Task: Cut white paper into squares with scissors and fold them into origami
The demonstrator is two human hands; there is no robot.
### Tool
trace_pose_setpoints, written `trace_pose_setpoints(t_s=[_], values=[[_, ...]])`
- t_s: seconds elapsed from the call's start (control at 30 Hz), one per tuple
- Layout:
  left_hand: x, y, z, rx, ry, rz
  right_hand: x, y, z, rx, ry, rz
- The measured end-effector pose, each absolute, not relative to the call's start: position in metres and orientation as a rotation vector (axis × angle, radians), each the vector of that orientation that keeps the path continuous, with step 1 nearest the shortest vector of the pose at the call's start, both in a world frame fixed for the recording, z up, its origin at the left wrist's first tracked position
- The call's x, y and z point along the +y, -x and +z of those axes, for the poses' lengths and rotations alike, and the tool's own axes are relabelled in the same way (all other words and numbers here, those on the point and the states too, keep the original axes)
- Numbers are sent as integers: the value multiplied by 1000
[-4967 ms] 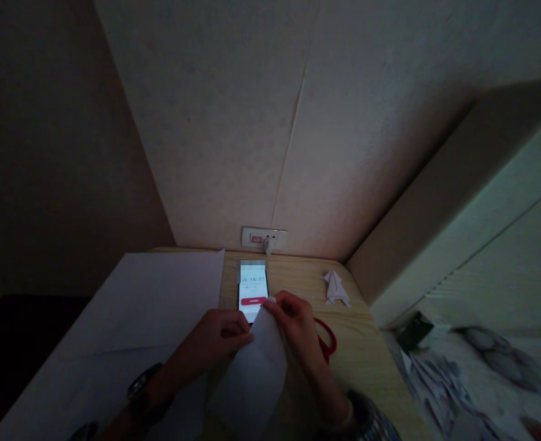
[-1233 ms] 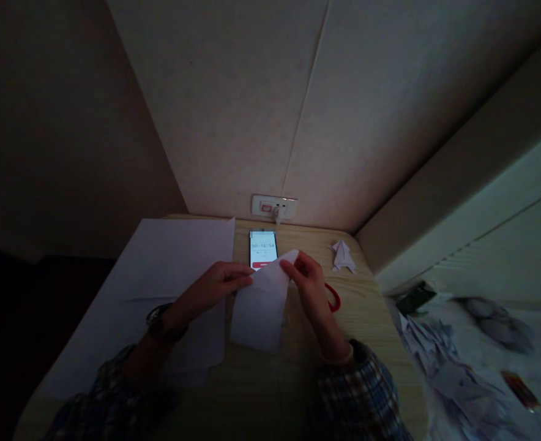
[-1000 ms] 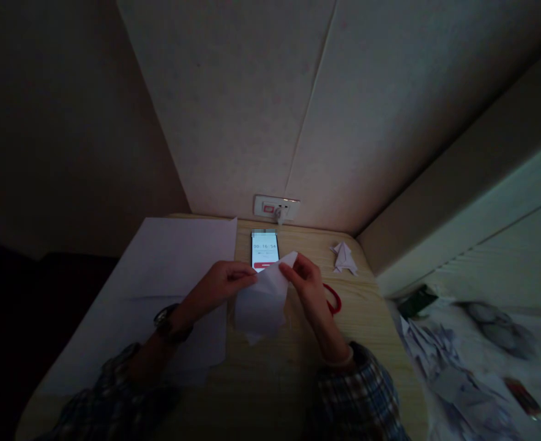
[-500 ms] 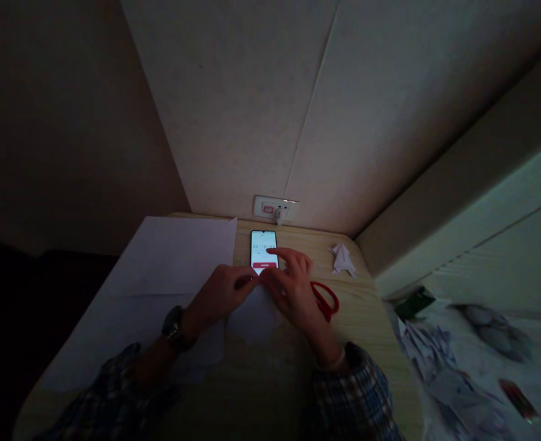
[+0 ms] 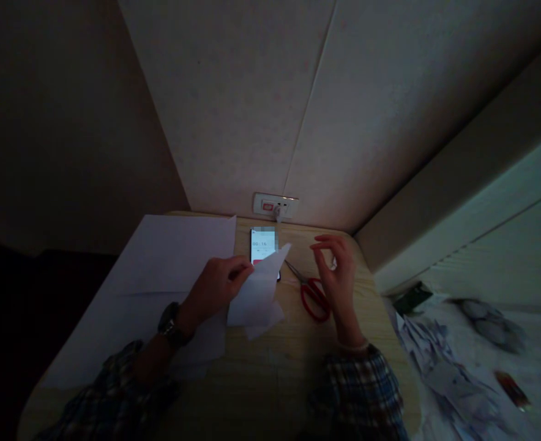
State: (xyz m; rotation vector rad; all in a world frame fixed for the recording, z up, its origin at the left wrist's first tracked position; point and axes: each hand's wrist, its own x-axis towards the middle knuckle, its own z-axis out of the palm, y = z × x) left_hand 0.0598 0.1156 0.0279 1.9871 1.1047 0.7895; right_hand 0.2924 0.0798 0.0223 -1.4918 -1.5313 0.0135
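My left hand [image 5: 222, 280] pinches the upper left corner of a sheet of white paper [image 5: 257, 294], which hangs down over the table with its upper right corner raised to a point. To the right, my right hand [image 5: 337, 266] is lifted off the paper, its fingers curved and apart with nothing in them. Between the paper and that hand lie red-handled scissors [image 5: 315, 299], blades toward the wall. Behind the paper a phone [image 5: 262, 240] lies with its lit screen showing a timer, partly covered by the sheet.
Large white sheets [image 5: 179, 251] cover the left of the wooden table [image 5: 270, 373]. A wall socket [image 5: 276, 206] with a plug is just above the back edge. Right of the table, crumpled papers [image 5: 449, 373] lie on a pale surface.
My right hand has let go of the paper and moved right, now in front of the folded paper shape. The sheet in my left hand has opened out, and the scissors show more fully.
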Motion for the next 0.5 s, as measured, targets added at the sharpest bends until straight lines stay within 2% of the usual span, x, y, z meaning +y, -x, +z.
trace_pose_setpoints(t_s=[0.23,0.5], values=[[126,-54,27,1107,-1659,939,73,-315,21,-1731,2013,399],[123,-57,26,998,-1357,1000,51,-326,17,-1863,2312,546]])
